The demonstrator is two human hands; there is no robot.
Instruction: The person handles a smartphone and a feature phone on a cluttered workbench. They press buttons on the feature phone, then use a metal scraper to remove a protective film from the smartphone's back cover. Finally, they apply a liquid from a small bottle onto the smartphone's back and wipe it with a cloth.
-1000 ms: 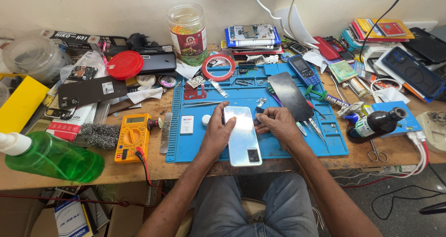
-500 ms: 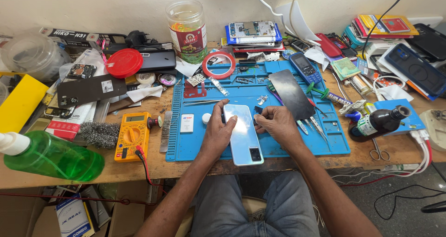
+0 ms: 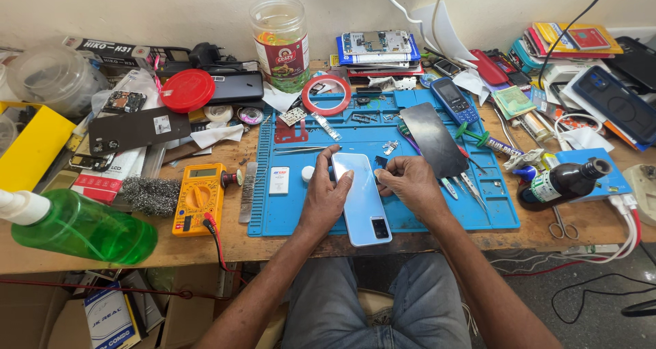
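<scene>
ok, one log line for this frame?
left hand: on phone left edge | right hand: at phone right edge | phone: back up, flat on blue mat | multimeter: left of mat

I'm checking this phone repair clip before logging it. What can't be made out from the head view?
- Front of the pale blue phone: it lies back up on the blue mat.
- What the right hand pinches at the phone's edge: too small, covered by its fingers.
- Phone's left edge: under the left hand.
- Green spray bottle: nozzle cut off by the left edge.
</scene>
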